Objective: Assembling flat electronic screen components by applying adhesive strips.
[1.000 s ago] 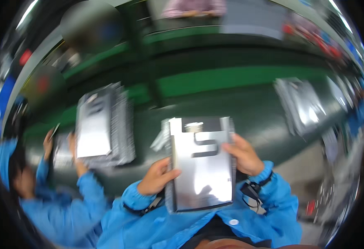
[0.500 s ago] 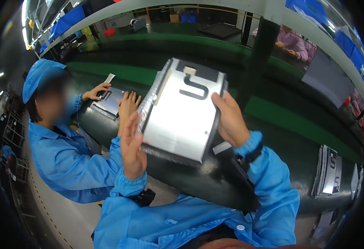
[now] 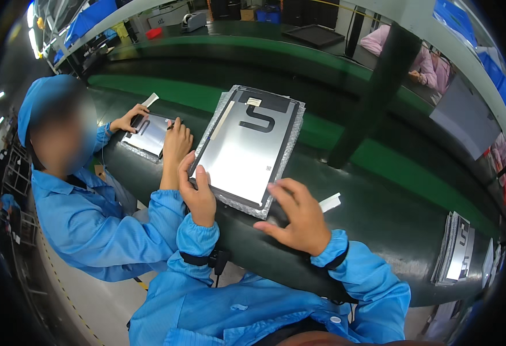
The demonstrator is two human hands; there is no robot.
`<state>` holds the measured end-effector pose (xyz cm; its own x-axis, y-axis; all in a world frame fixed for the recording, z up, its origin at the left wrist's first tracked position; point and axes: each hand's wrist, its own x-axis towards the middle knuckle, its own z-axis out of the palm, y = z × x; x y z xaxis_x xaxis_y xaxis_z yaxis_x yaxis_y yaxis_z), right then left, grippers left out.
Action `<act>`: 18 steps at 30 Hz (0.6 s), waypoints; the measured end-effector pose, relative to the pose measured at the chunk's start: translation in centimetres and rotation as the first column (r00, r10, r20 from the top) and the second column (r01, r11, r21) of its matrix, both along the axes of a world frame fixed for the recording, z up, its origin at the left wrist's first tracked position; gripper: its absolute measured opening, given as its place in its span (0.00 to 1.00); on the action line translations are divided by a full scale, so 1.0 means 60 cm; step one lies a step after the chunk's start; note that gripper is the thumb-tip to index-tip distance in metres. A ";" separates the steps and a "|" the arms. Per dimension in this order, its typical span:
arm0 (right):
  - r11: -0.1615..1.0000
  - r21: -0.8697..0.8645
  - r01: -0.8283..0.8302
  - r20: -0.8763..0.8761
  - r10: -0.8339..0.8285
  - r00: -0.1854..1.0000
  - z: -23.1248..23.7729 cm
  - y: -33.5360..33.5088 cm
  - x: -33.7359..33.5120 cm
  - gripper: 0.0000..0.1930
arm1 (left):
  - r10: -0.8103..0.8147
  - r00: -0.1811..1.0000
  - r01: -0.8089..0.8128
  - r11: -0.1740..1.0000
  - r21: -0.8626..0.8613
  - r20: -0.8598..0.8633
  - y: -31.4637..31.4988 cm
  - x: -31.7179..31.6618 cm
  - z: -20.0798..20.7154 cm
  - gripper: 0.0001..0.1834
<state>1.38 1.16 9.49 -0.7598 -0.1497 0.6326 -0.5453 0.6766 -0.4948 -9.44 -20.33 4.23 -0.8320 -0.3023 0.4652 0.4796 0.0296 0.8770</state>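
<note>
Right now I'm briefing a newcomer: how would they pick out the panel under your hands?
Find the dark green belt running past the blue-sleeved workers. The silver panel lies on it under the left hand and beside the right hand. Unlike the co-worker's smaller panel, it is bigger and bears a black S-shaped strip.

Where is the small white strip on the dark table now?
In the head view, the small white strip lies on the dark table, just right of the right hand and beyond the silver panel's lower right corner.
</note>
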 end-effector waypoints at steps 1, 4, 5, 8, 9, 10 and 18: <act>0.998 0.055 0.015 -0.009 -0.015 1.000 -0.003 -0.008 -0.001 0.30 | -0.006 0.998 0.002 0.998 0.070 0.056 0.001 -0.001 0.002 0.18; 0.997 0.028 0.069 -0.065 -0.067 0.996 -0.027 -0.013 -0.025 0.28 | 0.115 0.993 -0.112 0.991 -0.076 0.037 -0.002 -0.029 -0.019 0.17; 0.997 0.022 0.073 -0.072 -0.071 0.995 -0.025 -0.014 -0.029 0.28 | 0.111 0.993 -0.109 0.991 -0.081 0.029 -0.003 -0.038 -0.020 0.17; 0.997 -0.035 0.070 -0.017 -0.071 0.997 -0.024 -0.018 -0.033 0.26 | 0.124 0.992 -0.120 0.987 -0.105 0.034 0.003 -0.044 -0.008 0.18; 0.996 -0.040 0.075 -0.020 -0.076 0.997 -0.021 -0.016 -0.027 0.26 | 0.059 0.995 -0.060 0.998 0.016 0.085 0.007 -0.041 0.005 0.19; 0.996 -0.070 0.054 0.010 -0.053 0.999 -0.016 -0.013 -0.018 0.27 | -0.012 0.992 -0.006 0.990 0.139 0.128 0.010 -0.038 0.014 0.20; 0.977 0.016 -0.213 0.494 0.177 0.851 -0.036 0.106 0.118 0.21 | 0.230 0.955 -0.282 0.898 -0.337 -0.185 0.006 0.068 0.038 0.17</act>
<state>8.44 7.55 7.32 -0.9183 -0.3564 0.1724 -0.3710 0.6231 -0.6886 -5.33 -20.00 6.53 -0.6686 -0.2889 0.6852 0.5276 0.4651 0.7109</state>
